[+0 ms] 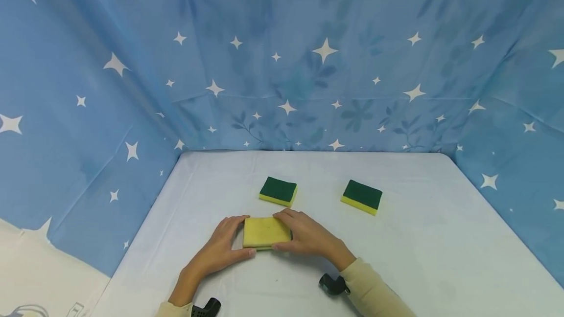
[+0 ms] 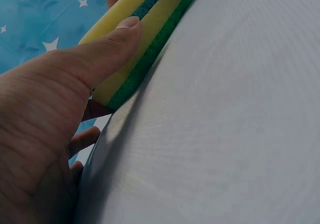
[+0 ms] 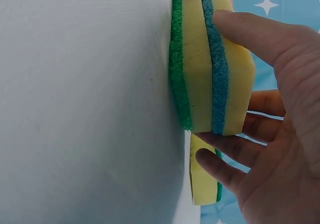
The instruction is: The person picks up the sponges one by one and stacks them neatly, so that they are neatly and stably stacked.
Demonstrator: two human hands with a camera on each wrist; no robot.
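At the near centre of the table (image 1: 410,258), two stacked sponges (image 1: 266,232) lie between the hands. Left hand (image 1: 220,251) and right hand (image 1: 308,236) pinch opposite edges, fingers curled. Judged light, soft, compressible; grip short sides gently.

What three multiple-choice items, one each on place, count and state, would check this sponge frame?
1. Where is the stack?
A. between both hands
B. at the table's far edge
C. on the floor

2. How many sponges lie apart on the table?
A. none
B. two
C. five

3. Which side tops the stack?
A. green
B. yellow
C. blue

Key: 1 A, left hand and right hand hold its ends; 2 B, left sponge and right sponge; 3 B, yellow faces up.
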